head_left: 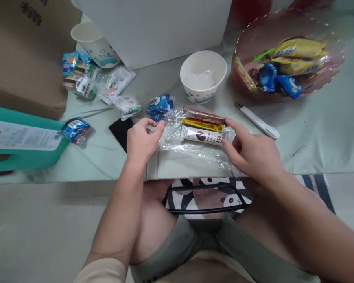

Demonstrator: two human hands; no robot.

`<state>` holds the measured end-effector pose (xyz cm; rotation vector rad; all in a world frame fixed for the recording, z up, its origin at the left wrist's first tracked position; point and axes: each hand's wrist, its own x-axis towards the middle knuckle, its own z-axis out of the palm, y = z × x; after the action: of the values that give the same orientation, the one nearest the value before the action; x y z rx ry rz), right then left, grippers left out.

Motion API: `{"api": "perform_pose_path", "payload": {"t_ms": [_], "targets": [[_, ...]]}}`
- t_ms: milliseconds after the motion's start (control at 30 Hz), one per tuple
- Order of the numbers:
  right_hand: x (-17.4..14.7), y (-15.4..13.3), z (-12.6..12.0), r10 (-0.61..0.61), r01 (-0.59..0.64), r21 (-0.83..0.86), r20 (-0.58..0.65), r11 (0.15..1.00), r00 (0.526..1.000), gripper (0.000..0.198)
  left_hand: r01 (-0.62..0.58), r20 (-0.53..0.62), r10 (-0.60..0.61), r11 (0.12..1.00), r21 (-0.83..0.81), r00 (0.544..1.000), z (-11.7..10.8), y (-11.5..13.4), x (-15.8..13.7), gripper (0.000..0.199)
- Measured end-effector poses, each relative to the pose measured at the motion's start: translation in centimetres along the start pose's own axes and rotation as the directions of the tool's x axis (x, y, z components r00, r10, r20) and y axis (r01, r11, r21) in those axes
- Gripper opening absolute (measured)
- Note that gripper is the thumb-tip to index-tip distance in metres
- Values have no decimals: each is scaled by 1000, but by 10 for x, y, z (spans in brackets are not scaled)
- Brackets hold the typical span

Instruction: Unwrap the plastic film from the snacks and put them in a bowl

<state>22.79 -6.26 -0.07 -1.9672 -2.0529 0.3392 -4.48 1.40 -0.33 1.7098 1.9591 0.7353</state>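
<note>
Three wrapped snack bars lie side by side on a clear plastic bag (191,151): a brown bar (205,116), a gold one (203,125) and a white one (202,135). My right hand (252,151) is at their right ends, index finger by the brown bar and thumb by the white one, spanning the row. At the bag's left side, my left hand (144,139) has thumb and index finger close together on the crumpled film. Just beyond it are blue snack packets (160,106), partly under plastic. A dark phone (120,133) lies partly hidden behind my left hand.
A paper bowl (203,74) with clear plastic inside stands behind the bars. Right of it are a pink bowl (242,74) of snacks and a white utility knife (258,121). Leftward lie small packets (116,84), a paper cup (98,47), a teal holder (47,155) and a cardboard box (26,59).
</note>
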Motion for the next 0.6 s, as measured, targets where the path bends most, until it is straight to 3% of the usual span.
{"api": "perform_pose_path", "payload": {"t_ms": [100,167,267,333,433,500,600], "targets": [[-2,-4,3,-22,23,5,-104,1000,994,45,12,188,-21,999,47,982,-2,5,-5,36],[-1,-8,5,-103,111,42,-171,993,980,30,1,326,-10,1000,28,945,-3,9,-9,34],[6,-14,11,-232,262,125,-215,957,949,20,-43,407,75,995,-89,910,1,13,-16,29],[15,-17,17,-290,324,165,-201,931,936,28,-85,368,154,977,-196,917,6,14,-17,27],[31,-19,28,-330,349,167,-134,922,934,55,-70,298,203,913,-402,933,18,13,-16,24],[40,-22,33,-318,327,142,-81,934,945,70,39,335,186,823,-566,924,24,14,-15,23],[45,-25,36,-317,318,136,-28,938,948,77,199,426,190,671,-714,885,25,21,-14,26]]}}
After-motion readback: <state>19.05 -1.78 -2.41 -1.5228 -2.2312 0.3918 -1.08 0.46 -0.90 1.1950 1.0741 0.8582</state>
